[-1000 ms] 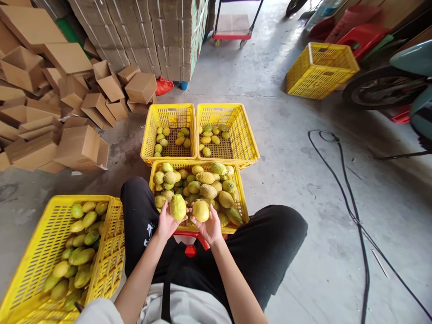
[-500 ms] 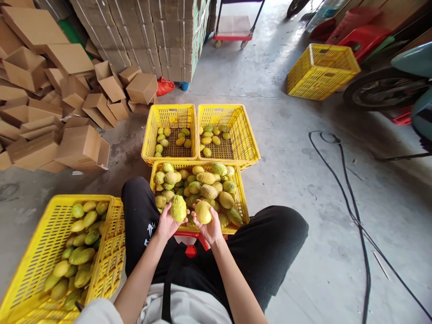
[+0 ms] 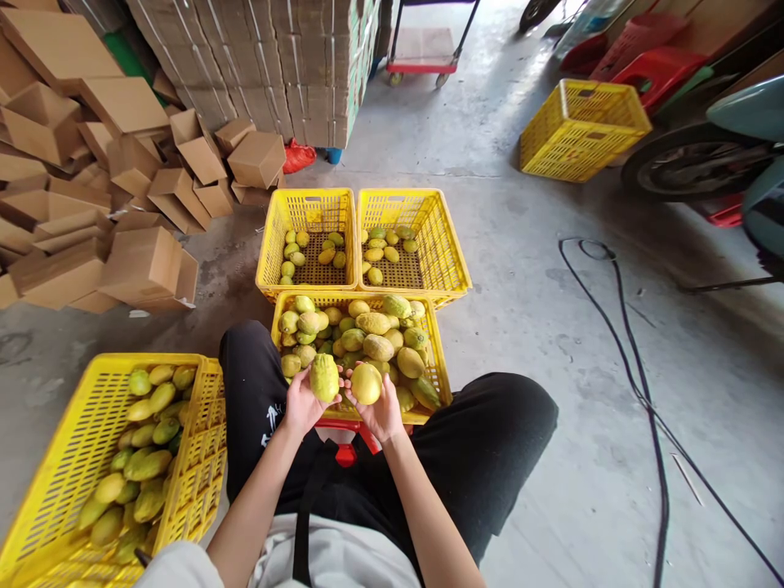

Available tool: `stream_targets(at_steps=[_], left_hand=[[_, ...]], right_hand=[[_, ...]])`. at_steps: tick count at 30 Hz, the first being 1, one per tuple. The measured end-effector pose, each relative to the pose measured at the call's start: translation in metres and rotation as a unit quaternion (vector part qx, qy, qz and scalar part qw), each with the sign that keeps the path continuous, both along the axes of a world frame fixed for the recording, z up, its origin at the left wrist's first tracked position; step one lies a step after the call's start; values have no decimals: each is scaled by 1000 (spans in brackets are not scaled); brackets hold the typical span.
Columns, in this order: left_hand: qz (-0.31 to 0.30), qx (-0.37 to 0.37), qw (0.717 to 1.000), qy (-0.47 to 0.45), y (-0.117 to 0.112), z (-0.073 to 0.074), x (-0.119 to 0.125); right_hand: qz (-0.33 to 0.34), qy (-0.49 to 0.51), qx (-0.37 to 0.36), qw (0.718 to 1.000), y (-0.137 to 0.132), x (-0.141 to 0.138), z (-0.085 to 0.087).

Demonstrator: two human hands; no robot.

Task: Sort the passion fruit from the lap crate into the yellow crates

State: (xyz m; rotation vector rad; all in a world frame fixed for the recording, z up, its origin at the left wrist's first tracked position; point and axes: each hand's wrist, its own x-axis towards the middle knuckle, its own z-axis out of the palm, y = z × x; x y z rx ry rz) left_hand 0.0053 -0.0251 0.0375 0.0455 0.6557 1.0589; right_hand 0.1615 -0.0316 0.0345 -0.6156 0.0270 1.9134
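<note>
My left hand (image 3: pixel 306 402) is closed around a bumpy yellow-green fruit (image 3: pixel 324 377), lemon-like in look. Beside it, my right hand (image 3: pixel 380 408) grips a smoother, rounder yellow fruit (image 3: pixel 366 384). Both are held close together between my knees, over the near edge of a yellow crate (image 3: pixel 442 359). Many similar fruits (image 3: pixel 378 349), yellow to green and some brown-blotched, fill that crate. Part of a red stool or stand (image 3: pixel 346 454) shows below my hands.
Two yellow crates (image 3: pixel 263 269) (image 3: pixel 456 253) with several fruits each stand just beyond. A fuller crate (image 3: pixel 67 425) is at my left. Cardboard boxes (image 3: pixel 144 265) are piled far left. A black cable (image 3: pixel 637 367) lies on the right floor, near another crate (image 3: pixel 581 131) and a motorbike (image 3: pixel 692 163).
The yellow fruit in my right hand has turned slightly and shifted a little left, toward the other fruit. My left hand keeps its hold almost unmoved.
</note>
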Motion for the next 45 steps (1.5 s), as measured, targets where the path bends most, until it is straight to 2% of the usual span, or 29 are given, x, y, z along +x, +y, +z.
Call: stream_targets(at_steps=[5, 10, 15, 20, 26, 35, 38, 45], left_hand=[[10, -3, 1000, -14, -1, 0, -3], [22, -7, 1000, -7, -3, 3, -4], [-20, 4, 1000, -13, -3, 2, -2], [-38, 5, 999, -12, -2, 1, -1], [-38, 1, 999, -20, -1, -1, -1], [11, 2, 999, -48, 1, 3, -4], [14, -8, 999, -31, 0, 1, -5], [-30, 6, 1000, -3, -2, -3, -1]], right_hand=[[11, 31, 10, 999, 1, 4, 4], [14, 11, -3, 1000, -2, 4, -2], [-19, -24, -18, 999, -4, 1, -9], [-4, -30, -14, 999, -3, 1, -11], [-6, -35, 4, 999, -2, 1, -5], [11, 57, 37, 998, -1, 6, 6], [6, 51, 32, 998, -1, 5, 4], [0, 9, 27, 1000, -5, 2, -8]])
